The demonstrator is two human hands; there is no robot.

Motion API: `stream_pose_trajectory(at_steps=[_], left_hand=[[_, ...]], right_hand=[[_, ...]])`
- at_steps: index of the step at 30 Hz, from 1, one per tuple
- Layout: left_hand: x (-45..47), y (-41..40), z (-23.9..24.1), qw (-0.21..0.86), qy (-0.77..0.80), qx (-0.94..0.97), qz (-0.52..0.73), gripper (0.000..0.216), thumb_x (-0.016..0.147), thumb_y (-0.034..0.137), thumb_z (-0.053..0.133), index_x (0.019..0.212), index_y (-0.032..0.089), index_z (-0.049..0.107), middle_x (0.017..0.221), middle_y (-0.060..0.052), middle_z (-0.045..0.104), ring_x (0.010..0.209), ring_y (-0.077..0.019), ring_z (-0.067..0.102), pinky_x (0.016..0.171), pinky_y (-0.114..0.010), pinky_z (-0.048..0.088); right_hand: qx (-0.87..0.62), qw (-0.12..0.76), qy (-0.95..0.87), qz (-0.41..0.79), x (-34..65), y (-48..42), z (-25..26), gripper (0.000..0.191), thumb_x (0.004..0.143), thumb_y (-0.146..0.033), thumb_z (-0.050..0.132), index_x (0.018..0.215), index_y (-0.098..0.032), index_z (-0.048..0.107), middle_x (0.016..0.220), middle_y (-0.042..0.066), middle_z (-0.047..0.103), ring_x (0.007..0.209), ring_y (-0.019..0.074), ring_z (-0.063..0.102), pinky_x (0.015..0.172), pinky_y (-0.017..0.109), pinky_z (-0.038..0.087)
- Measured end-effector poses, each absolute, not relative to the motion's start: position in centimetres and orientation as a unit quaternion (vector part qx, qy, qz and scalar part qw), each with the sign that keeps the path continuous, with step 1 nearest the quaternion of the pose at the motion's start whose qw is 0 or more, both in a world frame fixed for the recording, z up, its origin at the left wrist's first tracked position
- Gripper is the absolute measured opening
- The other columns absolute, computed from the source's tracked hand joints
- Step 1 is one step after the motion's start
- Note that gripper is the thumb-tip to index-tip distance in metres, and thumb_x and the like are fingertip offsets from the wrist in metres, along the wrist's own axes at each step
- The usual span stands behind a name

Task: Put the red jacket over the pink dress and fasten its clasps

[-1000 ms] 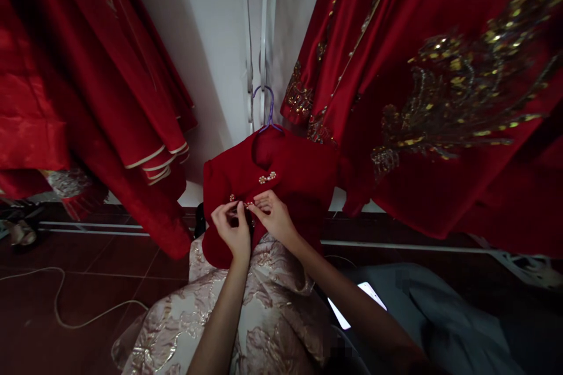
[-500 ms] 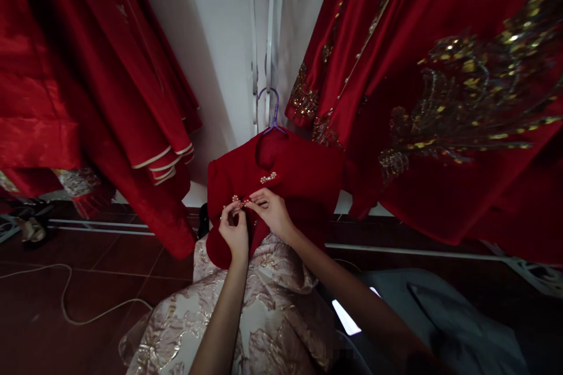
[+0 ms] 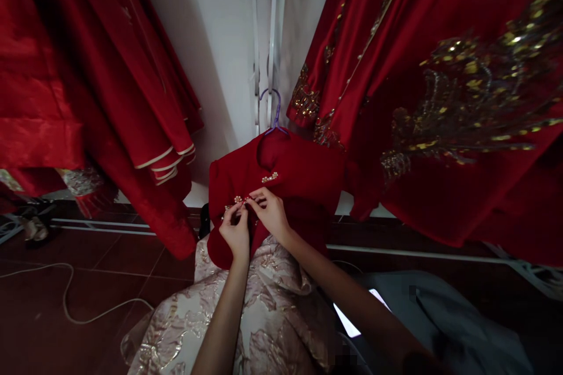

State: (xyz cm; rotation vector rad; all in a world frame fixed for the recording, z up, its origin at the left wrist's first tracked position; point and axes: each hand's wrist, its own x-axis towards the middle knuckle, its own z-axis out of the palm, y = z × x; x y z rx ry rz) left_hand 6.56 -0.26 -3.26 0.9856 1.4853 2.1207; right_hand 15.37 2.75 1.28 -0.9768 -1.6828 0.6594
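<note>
A short red jacket [image 3: 303, 176] hangs from a purple hanger [image 3: 277, 110] in front of me. A pearl-beaded clasp [image 3: 270, 177] sits near its neckline, with another beaded ornament [image 3: 238, 199] lower down its front. My left hand [image 3: 236, 234] pinches with thumb and forefinger at a small beaded clasp [image 3: 245, 203] on the front edge. From the other side my right hand [image 3: 270, 212] closes its fingertips on the same spot. The fingers partly cover this clasp, so I cannot tell whether it is fastened. Pale brocade fabric [image 3: 272, 293] with gold patterns spreads beneath my forearms.
Red garments with cream trim [image 3: 145, 99] hang at the left. At the right hangs a red garment with gold sequins [image 3: 466, 82]. A white rack bar [image 3: 417, 252] runs low behind. A white cable [image 3: 65, 293] lies on the dark tiled floor. A lit screen [image 3: 349, 322] shows beside my right forearm.
The view has shifted slightly. Both hands stay at the same clasp, with the left fingertips a little closer to the right ones.
</note>
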Motion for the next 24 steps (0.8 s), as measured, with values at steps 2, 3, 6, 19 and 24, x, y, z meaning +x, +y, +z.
stream_pose_trajectory(at_steps=[2,3,6,19,24], left_hand=[[6.5,-0.2,-3.2,0.18,0.527,0.364,0.747,0.024,0.071,0.031,0.064,0.088,0.014,0.066,0.088,-0.006,0.068,0.082,-0.017,0.064,0.08,-0.031,0.049],[6.5,-0.1,-3.2,0.178,0.526,0.374,0.743,0.023,0.073,0.031,0.062,0.088,0.014,0.064,0.088,-0.006,0.067,0.083,-0.0167,0.063,0.081,-0.03,0.049],[6.6,-0.3,-3.2,0.168,0.524,0.395,0.736,0.021,0.078,0.028,0.054,0.095,0.015,0.058,0.092,-0.006,0.063,0.083,-0.0147,0.061,0.079,-0.029,0.048],[7.1,-5.1,-2.3,0.042,0.641,0.66,0.391,0.032,0.069,0.025,0.064,0.1,0.021,0.056,0.093,-0.006,0.049,0.088,-0.0228,0.047,0.079,-0.038,0.042],[6.3,-4.4,-1.3,-0.001,0.608,0.712,0.35,0.024,0.072,0.023,0.062,0.097,0.021,0.061,0.091,-0.006,0.045,0.087,-0.0216,0.043,0.08,-0.037,0.042]], right_hand=[[-0.405,0.512,-0.704,0.28,15.3,3.0,1.4,0.013,0.078,-0.029,0.059,0.086,-0.019,0.06,0.085,0.004,0.068,0.074,0.0137,0.065,0.064,0.024,0.054],[-0.401,0.506,-0.707,0.288,15.5,3.1,1.6,0.013,0.079,-0.028,0.058,0.086,-0.019,0.061,0.085,0.004,0.068,0.075,0.0138,0.065,0.065,0.024,0.054],[-0.373,0.465,-0.729,0.336,16.8,3.1,2.3,0.014,0.082,-0.028,0.054,0.088,-0.019,0.063,0.085,0.004,0.07,0.077,0.014,0.066,0.07,0.026,0.054],[-0.453,0.268,-0.779,0.34,26.2,0.6,1.4,0.018,0.073,-0.025,0.063,0.088,-0.017,0.065,0.08,0.004,0.07,0.071,0.0143,0.064,0.065,0.025,0.049],[-0.48,0.233,-0.761,0.37,25.5,1.2,0.0,0.023,0.063,-0.026,0.071,0.082,-0.014,0.065,0.073,0.005,0.068,0.068,0.0145,0.063,0.062,0.024,0.047]])
